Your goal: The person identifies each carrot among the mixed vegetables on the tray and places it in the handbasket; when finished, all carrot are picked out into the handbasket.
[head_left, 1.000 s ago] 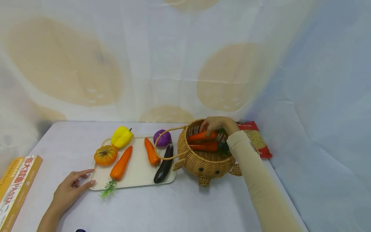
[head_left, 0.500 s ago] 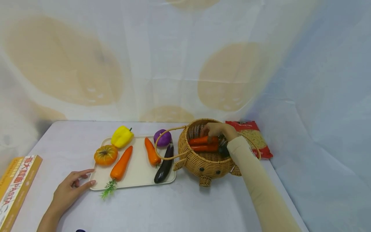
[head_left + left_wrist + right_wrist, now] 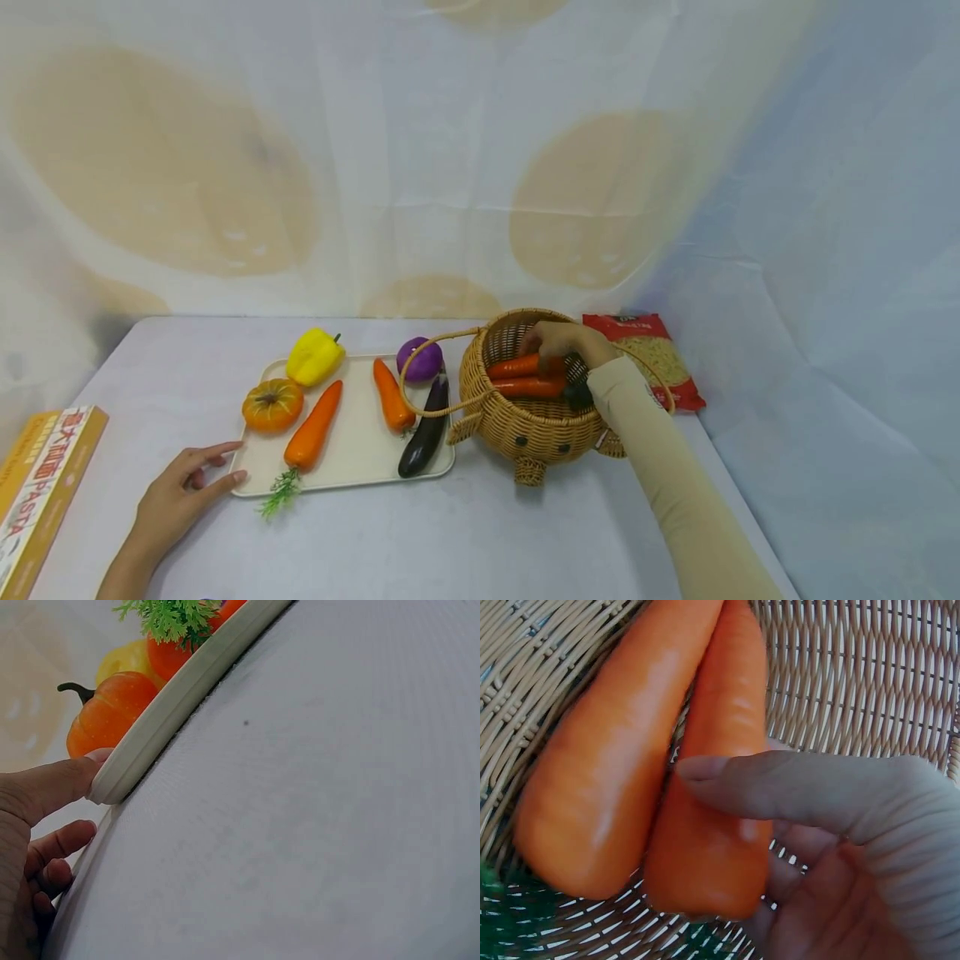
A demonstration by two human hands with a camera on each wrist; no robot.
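Note:
Inside the wicker basket (image 3: 495, 421), my right hand (image 3: 558, 340) holds an orange carrot (image 3: 709, 855). Its thumb lies across the carrot and the other fingers go behind it. A second carrot (image 3: 600, 795) lies alongside in the basket, touching the first at the narrow ends. My left hand (image 3: 172, 500) touches the left end of a cream tray (image 3: 352, 450), thumb at the near corner and index finger farther back. On the tray are a small pumpkin (image 3: 272, 406), two carrots, an eggplant (image 3: 424, 433) and a purple round vegetable (image 3: 421, 359). A yellow bell pepper (image 3: 315, 357) lies at the tray's back edge.
A red pasta bag (image 3: 656, 358) lies behind the basket at the right, partly hidden by my arm. At the far left is a yellow pasta box (image 3: 48, 492). The basket's handle (image 3: 408, 392) hangs over the tray's right end.
My right hand has shifted slightly within the basket, and the carrot under it has moved closer to the second one. The left hand stays at the tray.

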